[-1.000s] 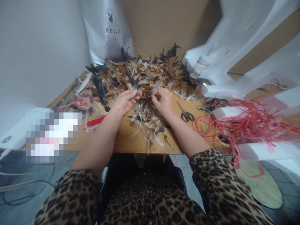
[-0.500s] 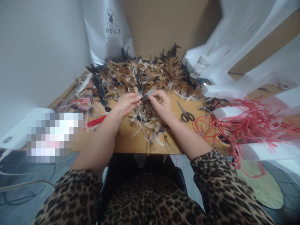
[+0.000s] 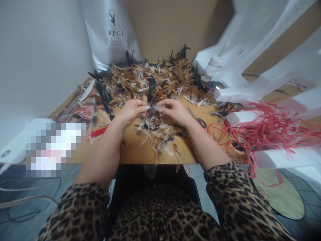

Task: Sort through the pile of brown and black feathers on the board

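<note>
My left hand (image 3: 134, 110) is closed, thumb and fingers pinching the base of a dark feather (image 3: 151, 85) that stands up between my hands. Facing it, my right hand (image 3: 175, 110) pinches pale grey feather fluff (image 3: 157, 108) close to the left fingertips. Whether the fluff still belongs to the dark feather I cannot tell. Behind both hands spreads a large pile of brown feathers (image 3: 140, 78). Below them lies a smaller heap of feather scraps (image 3: 160, 134). Black-handled scissors (image 3: 201, 123) rest beside my right forearm, which partly covers them.
Tangled red strips (image 3: 268, 130) cover the right side over white foam pieces (image 3: 273, 158). A clear bottle (image 3: 212, 69) leans at the back right. A silver bag (image 3: 112, 50) stands behind the pile. At left are a red strip (image 3: 97, 133) and a blurred-out object (image 3: 56, 149).
My right hand has turned flatter and moved slightly down, its forearm now covering part of the scissors. The grey fluff lies more level between the hands. The view has shifted a little.
</note>
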Tool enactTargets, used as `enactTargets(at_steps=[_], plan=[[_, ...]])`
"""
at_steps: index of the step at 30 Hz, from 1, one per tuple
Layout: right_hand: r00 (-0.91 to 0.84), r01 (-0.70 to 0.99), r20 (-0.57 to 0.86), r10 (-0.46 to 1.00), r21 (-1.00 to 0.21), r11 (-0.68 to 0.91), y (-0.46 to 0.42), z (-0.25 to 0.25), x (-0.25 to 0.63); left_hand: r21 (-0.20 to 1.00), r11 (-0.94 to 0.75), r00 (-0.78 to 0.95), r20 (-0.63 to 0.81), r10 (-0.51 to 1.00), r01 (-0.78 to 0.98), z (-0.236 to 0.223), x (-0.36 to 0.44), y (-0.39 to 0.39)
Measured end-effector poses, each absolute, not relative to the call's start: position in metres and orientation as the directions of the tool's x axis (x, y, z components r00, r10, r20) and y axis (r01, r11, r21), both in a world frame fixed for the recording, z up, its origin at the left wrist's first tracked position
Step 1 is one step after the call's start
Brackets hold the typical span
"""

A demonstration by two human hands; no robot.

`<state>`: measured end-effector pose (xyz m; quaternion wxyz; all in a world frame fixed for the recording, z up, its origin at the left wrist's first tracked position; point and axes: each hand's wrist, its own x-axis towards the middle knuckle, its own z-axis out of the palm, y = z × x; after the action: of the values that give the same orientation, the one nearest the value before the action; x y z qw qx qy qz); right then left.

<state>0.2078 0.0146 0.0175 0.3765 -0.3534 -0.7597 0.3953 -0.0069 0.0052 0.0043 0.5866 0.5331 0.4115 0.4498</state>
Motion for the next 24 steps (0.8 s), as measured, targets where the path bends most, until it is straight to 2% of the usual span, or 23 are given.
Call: enactTargets(at_steps=[4,6,9,11,14,17,20,24], plan=[[-0.451,0.307,0.239,0.86,-0.863,0.401,0.018,0.025,0.224,0.996,0.017,0.18,-0.001,0.984,-0.083,0.006,-0.014,0.007],[-0.57,0.317,0.099,0.816,-0.89,0.329,0.02,0.03,0.235,0.996,-0.001,0.146,0.013,0.989,-0.084,0.006,-0.018,0.009],[-0.731,0.39,-0.115,0.672,-0.879,0.273,0.02,0.035,0.244,0.999,-0.023,0.137,0.029,0.99,-0.046,0.006,-0.021,0.01],[-0.697,0.396,-0.081,0.713,-0.871,0.289,0.018,0.036,0.243,0.999,-0.038,0.154,0.037,0.987,-0.001,0.005,-0.021,0.01],[-0.461,0.336,0.143,0.876,-0.885,0.321,0.017,0.032,0.232,0.995,-0.061,0.197,0.046,0.979,0.074,0.004,-0.019,0.009],[-0.352,0.335,0.235,0.906,-0.872,0.356,0.016,0.029,0.22,0.986,-0.077,0.249,0.039,0.968,0.145,0.005,-0.015,0.007],[-0.424,0.393,0.199,0.884,-0.839,0.377,0.015,0.026,0.212,0.977,-0.099,0.306,0.037,0.951,0.188,0.008,-0.012,0.004],[-0.561,0.423,0.02,0.828,-0.852,0.308,0.013,0.024,0.208,0.972,-0.129,0.346,0.055,0.937,0.194,0.012,-0.007,0.0]])
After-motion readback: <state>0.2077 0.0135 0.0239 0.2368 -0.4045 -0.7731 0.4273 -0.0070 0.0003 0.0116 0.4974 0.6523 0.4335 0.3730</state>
